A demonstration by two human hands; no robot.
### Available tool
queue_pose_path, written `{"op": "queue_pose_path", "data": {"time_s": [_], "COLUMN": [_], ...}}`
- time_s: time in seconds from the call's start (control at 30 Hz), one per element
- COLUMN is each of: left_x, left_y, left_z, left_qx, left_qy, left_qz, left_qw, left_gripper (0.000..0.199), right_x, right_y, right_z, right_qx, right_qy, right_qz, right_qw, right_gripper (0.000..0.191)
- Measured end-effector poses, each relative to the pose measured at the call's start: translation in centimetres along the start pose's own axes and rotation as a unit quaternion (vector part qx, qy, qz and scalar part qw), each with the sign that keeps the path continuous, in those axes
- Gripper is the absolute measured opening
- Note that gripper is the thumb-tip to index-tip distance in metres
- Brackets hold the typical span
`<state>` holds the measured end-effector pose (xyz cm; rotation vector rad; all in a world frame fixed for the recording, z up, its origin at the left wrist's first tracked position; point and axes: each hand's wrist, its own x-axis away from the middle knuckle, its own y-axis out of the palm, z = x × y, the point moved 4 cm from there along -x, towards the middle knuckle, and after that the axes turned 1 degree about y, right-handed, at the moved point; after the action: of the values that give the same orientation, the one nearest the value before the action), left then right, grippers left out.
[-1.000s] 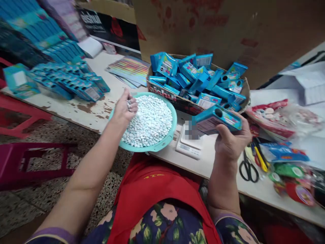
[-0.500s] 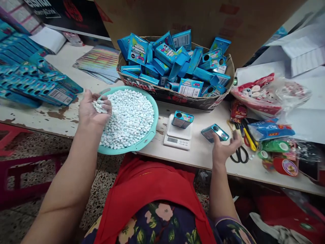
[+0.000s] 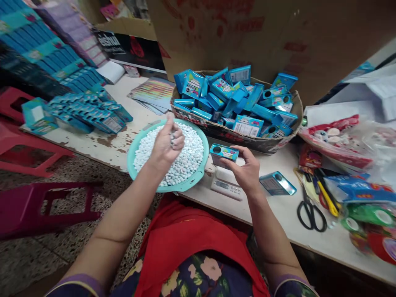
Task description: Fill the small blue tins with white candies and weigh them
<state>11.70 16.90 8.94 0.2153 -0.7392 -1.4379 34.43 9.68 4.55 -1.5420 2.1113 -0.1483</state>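
Note:
My left hand (image 3: 168, 142) is curled closed around some small white candies, above a turquoise basin (image 3: 131, 163) filled with more white candies (image 3: 188, 159). Between the thumb and fingers of my right hand (image 3: 246, 167) is a small blue candy box (image 3: 224, 152) with a round dark hole in its top. That box is at the white digital scale (image 3: 227, 187); whether it still touches the pan is hidden. A second blue box (image 3: 277, 183) stands on the table to the right of my right hand.
Behind the scale is a cardboard carton (image 3: 275, 146) heaped with blue boxes. Rows of blue boxes (image 3: 89, 111) stand at the left. Scissors (image 3: 311, 214), a yellow cutter (image 3: 329, 198) and plastic bags (image 3: 361, 189) lie at the right. A magenta stool (image 3: 52, 206) is below the table.
My right hand has left the box on the right and taken hold of the one at the scale. My left hand has moved right over the basin, its fingers closing. The view has shifted left.

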Motion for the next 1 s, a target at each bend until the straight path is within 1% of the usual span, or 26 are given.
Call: {"op": "queue_pose_path", "data": {"time_s": [0.1,0.13,0.2,0.3,0.37,0.53,0.63,0.7,0.77,0.8,0.83,0.87,0.9,0.93,0.97,1.0], "left_x": [1.5,1.7,1.8,1.4,1.1,0.7,0.5,0.3,0.1,0.0,-0.2,-0.3,-0.4,-0.5,-0.4,-0.3], "left_y": [3.2,3.8,4.6,4.7,4.6,5.0,4.8,3.6,1.3,-0.1,-1.6,-3.0,-4.4,-5.8,-7.1,-8.3], "left_z": [0.0,-0.2,-0.5,-1.1,-1.4,-1.5,-0.8,0.2,1.4,2.0,2.3,2.4,2.5,2.5,2.5,2.3], "left_qx": [-0.006,-0.014,-0.033,-0.047,-0.050,-0.057,-0.074,-0.113,-0.207,-0.278,-0.366,-0.453,-0.516,-0.554,-0.572,-0.571], "left_qy": [0.068,0.090,0.126,0.171,0.190,0.188,0.187,0.212,0.250,0.264,0.270,0.270,0.278,0.282,0.283,0.282], "left_qz": [-0.038,-0.046,-0.054,-0.054,-0.055,-0.041,-0.041,-0.019,0.017,0.029,0.034,0.030,0.036,0.047,0.062,0.081], "left_qw": [0.997,0.995,0.990,0.983,0.979,0.980,0.979,0.971,0.946,0.923,0.890,0.849,0.810,0.782,0.768,0.767], "left_gripper": [0.048,0.048,0.048,0.050,0.050,0.053,0.052,0.048,0.042,0.038,0.032,0.027,0.027,0.030,0.032,0.033], "right_x": [-0.1,-0.2,-0.5,-0.9,-1.0,-1.1,-1.0,-0.7,-0.1,0.3,0.8,1.3,1.9,2.3,2.7,3.1], "right_y": [1.4,1.8,2.5,3.0,3.2,3.1,2.4,1.4,-0.2,-1.0,-1.9,-2.7,-3.3,-3.8,-4.1,-4.2], "right_z": [-3.5,-4.3,-5.3,-5.7,-5.6,-5.4,-4.8,-3.5,-1.6,-0.5,0.7,1.9,3.1,4.2,5.2,6.1], "right_qx": [0.004,0.009,0.013,0.012,0.011,0.001,-0.018,-0.038,-0.055,-0.060,-0.062,-0.063,-0.062,-0.061,-0.061,-0.062], "right_qy": [-0.060,-0.076,-0.096,-0.101,-0.099,-0.086,-0.054,-0.015,0.026,0.045,0.062,0.077,0.091,0.104,0.116,0.125], "right_qz": [-0.050,-0.058,-0.064,-0.063,-0.063,-0.052,-0.043,-0.020,0.015,0.033,0.051,0.067,0.080,0.088,0.093,0.095], "right_qw": [0.997,0.995,0.993,0.993,0.993,0.995,0.997,0.999,0.998,0.997,0.995,0.993,0.991,0.989,0.987,0.986], "right_gripper": [0.040,0.038,0.035,0.035,0.035,0.037,0.040,0.044,0.047,0.048,0.048,0.048,0.047,0.047,0.047,0.047]}}
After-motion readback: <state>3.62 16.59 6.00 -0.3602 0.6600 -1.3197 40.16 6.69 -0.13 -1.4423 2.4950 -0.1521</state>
